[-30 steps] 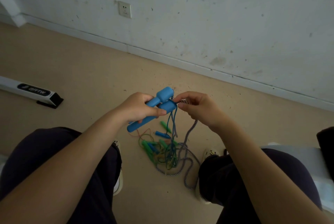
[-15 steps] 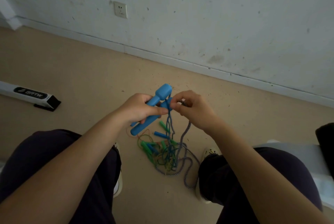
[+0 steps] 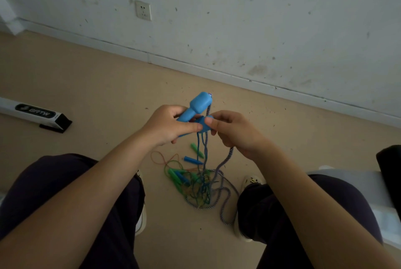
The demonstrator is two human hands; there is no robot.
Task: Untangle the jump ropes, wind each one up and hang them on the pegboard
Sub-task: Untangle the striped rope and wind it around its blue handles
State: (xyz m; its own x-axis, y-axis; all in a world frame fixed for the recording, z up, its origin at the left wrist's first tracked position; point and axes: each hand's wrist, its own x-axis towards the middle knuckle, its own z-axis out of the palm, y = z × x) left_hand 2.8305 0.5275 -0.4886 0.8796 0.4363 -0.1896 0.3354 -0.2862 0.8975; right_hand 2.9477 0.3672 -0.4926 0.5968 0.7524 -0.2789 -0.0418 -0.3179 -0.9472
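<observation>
The left hand grips two blue jump-rope handles together, fingers curled under them and the thumb laid across the top. The upper blue handle runs on a slant, its long axis rising from the palm up and away toward the wall, with the thick capped end pointing away from the person and the slim end buried in the fist. The lower blue handle lies just beneath it on nearly the same slant, and only its end shows between the two hands.

The right hand meets the left at that lower handle: its thumb and forefinger pinch the handle's end, touching the left thumb tip, while the other fingers curl round a striped blue-and-white rope that leaves the bottom of the fist.

From the handles two cords drop almost straight down between the hands, the striped one coming off the upper handle's cap. They run into a tangle of ropes on the floor, below and slightly toward the right hand, between the person's knees. In that heap lie green handles, a small blue handle just under the hands, a green-tipped one beside it, and an orange cord looping out beneath the left hand.

Well off to the left of the left hand, a white bar with a black label lies on the floor. A wall socket sits on the wall far beyond the hands.
</observation>
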